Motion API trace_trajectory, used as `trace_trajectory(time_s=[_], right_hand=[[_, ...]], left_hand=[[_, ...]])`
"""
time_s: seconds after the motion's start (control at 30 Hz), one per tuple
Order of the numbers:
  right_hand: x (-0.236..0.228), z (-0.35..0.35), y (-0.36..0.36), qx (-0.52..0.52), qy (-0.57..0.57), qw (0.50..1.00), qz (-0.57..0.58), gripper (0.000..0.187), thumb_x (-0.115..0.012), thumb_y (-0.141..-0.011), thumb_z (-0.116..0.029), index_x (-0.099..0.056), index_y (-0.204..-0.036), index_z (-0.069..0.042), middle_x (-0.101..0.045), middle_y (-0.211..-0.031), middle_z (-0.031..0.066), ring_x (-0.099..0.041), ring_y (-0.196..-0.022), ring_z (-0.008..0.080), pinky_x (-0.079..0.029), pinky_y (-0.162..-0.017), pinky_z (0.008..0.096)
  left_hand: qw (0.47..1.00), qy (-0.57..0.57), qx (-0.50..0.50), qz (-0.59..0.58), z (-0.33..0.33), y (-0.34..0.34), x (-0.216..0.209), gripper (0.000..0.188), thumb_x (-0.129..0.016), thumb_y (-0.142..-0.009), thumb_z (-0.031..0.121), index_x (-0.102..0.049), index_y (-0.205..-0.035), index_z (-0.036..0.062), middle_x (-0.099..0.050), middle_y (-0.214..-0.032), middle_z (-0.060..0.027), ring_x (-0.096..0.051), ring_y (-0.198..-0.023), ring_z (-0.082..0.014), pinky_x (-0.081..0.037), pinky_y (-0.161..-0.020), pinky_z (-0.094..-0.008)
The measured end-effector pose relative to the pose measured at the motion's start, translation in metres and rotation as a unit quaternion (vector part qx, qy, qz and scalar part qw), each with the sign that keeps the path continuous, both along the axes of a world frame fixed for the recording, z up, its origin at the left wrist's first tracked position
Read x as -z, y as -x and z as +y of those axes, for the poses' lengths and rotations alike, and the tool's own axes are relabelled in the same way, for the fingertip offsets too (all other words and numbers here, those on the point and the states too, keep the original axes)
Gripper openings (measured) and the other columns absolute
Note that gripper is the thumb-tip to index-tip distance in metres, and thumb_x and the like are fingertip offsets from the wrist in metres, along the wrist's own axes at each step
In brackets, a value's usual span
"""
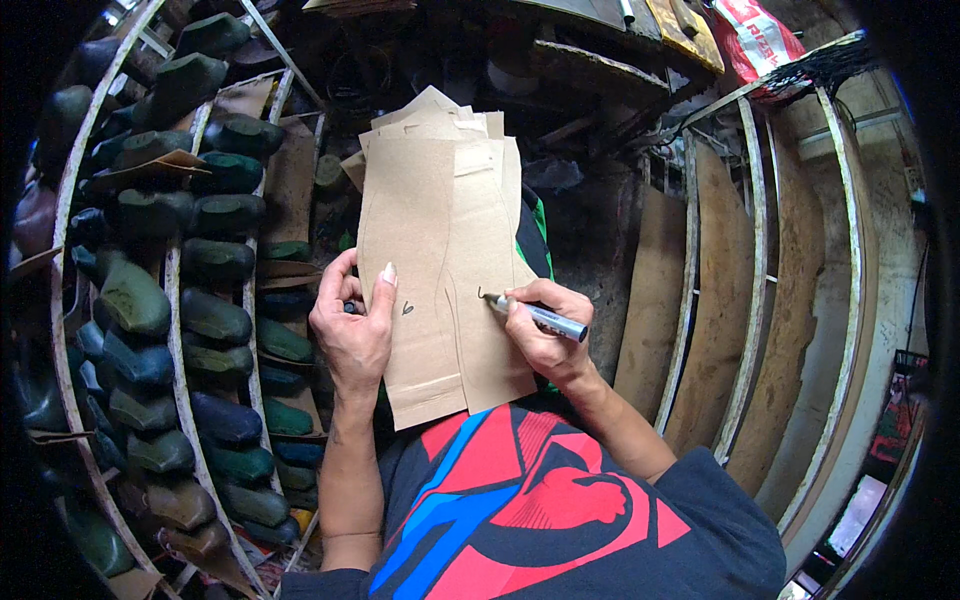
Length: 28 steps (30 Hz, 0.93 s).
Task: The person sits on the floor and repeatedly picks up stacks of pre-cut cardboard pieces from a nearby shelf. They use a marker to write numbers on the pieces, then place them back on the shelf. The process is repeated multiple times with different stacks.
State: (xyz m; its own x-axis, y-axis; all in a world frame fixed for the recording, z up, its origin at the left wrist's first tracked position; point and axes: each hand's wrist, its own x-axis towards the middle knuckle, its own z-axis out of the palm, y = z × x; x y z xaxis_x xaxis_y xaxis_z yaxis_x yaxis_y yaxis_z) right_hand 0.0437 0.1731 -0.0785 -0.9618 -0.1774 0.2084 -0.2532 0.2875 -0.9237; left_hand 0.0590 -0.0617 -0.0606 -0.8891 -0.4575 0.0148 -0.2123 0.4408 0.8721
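Observation:
A stack of brown cardboard pieces (410,220) lies over my lap, with pencil-like curved outlines drawn on the top ones. My left hand (355,330) grips the stack's left edge, thumb on top and fingers underneath. A small dark thing, perhaps the marker's cap (350,307), shows between those fingers. In my right hand (550,340) is a silver-grey marker (552,321), its dark tip at the right-hand top piece beside a short fresh-looking stroke. Another handwritten mark is on the left-hand piece, near my left thumb.
Racks at the left hold several green and blue shoe lasts (135,297) behind a white metal frame (178,330). Brown boards (715,300) lean in another white frame at the right. A cluttered table (610,60) and a red-and-white bag (757,38) are at the far side.

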Motion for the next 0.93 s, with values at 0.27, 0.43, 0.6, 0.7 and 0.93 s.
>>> trace_trajectory(time_s=[0.27, 0.43, 0.6, 0.7, 0.93], right_hand=[[-0.024, -0.004, 0.007, 0.070, 0.093, 0.989, -0.087, 0.027, -0.065, -0.101, -0.012, -0.067, -0.123, 0.003, -0.073, -0.098, 0.0115, -0.066, -0.075, 0.0125, -0.054, -0.068, 0.0275], [-0.033, -0.019, 0.028, -0.008, -0.219, 0.966, 0.135, 0.070, -0.088, -0.080, -0.036, -0.056, -0.132, -0.001, -0.062, -0.117, 0.0260, -0.057, -0.119, 0.0443, -0.042, -0.103, 0.0522], [-0.031, -0.037, 0.023, -0.027, -0.273, 0.958, 0.089, 0.086, -0.093, -0.073, -0.038, -0.048, -0.135, 0.001, -0.056, -0.130, 0.0308, -0.055, -0.124, 0.0498, -0.045, -0.106, 0.0525], [-0.035, -0.040, 0.023, -0.013, -0.238, 0.970, 0.054, 0.083, -0.091, -0.075, -0.030, -0.046, -0.137, 0.002, -0.057, -0.128, 0.0323, -0.057, -0.122, 0.0502, -0.048, -0.104, 0.0513], [-0.065, -0.039, 0.023, 0.014, -0.144, 0.988, 0.055, 0.082, -0.090, -0.077, -0.021, -0.044, -0.141, 0.004, -0.062, -0.124, 0.0238, -0.066, -0.116, 0.0332, -0.050, -0.103, 0.0388]], left_hand=[[0.991, -0.127, 0.010, 0.046, -0.009, -0.003, 0.007, 0.033, -0.072, -0.096, 0.008, -0.062, -0.125, -0.0045, -0.072, -0.083, -0.0049, -0.062, -0.071, -0.0063, -0.047, -0.064, -0.0240], [0.932, -0.341, -0.061, 0.110, -0.040, -0.002, 0.003, 0.034, -0.066, -0.099, 0.005, -0.052, -0.129, -0.0027, -0.069, -0.110, -0.0122, -0.067, -0.098, -0.0154, -0.053, -0.088, -0.0281], [0.924, -0.331, -0.071, 0.179, -0.050, -0.007, -0.002, 0.031, -0.063, -0.101, 0.007, -0.049, -0.128, 0.0000, -0.069, -0.111, -0.0144, -0.068, -0.097, -0.0170, -0.054, -0.090, -0.0311], [0.907, -0.371, -0.064, 0.187, -0.046, -0.015, -0.007, 0.032, -0.062, -0.102, 0.007, -0.048, -0.130, 0.0002, -0.070, -0.111, -0.0152, -0.068, -0.097, -0.0175, -0.054, -0.091, -0.0314], [0.922, -0.359, -0.070, 0.131, -0.023, -0.044, 0.008, 0.045, -0.066, -0.100, 0.006, -0.045, -0.139, 0.0003, -0.071, -0.113, -0.0166, -0.069, -0.096, -0.0169, -0.057, -0.084, -0.0309]])
